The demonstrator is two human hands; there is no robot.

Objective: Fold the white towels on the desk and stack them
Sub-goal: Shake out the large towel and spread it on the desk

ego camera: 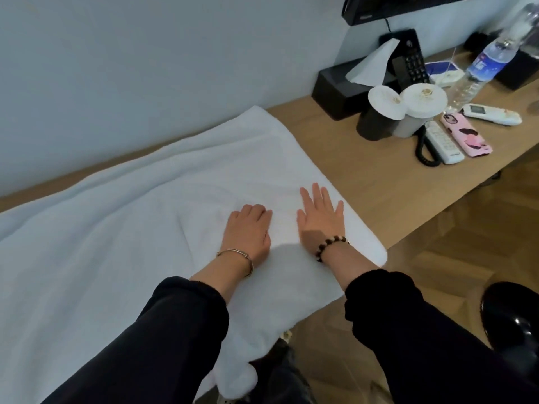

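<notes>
White towel (140,228) lies spread over the left and middle part of the wooden bench (364,176), reaching the wall at the back; its near portion hangs over the front edge of the bench. The cloth shows shallow creases, and its right border is rounded and thick. Both hands are on the towel near that right end, side by side but apart. Left hand (248,228): palm down, fingers bent at the knuckles with tips sunk in the cloth; cannot tell whether any cloth is pinched. Gold bangle on that wrist. Right hand (320,217): flat, palm down, fingers straight and fanned, pressing the towel and gripping nothing. Dark bead bracelet on that wrist. Both forearms are in black sleeves pushed up. On the bare right part of the bench, well apart from the towel: black tissue box (335,91), two cups (376,121) with white paper lids, black desk phone (408,59), water bottle (478,68), white remote (443,144), and a mobile in a pink case (466,135) just beside the remote.
</notes>
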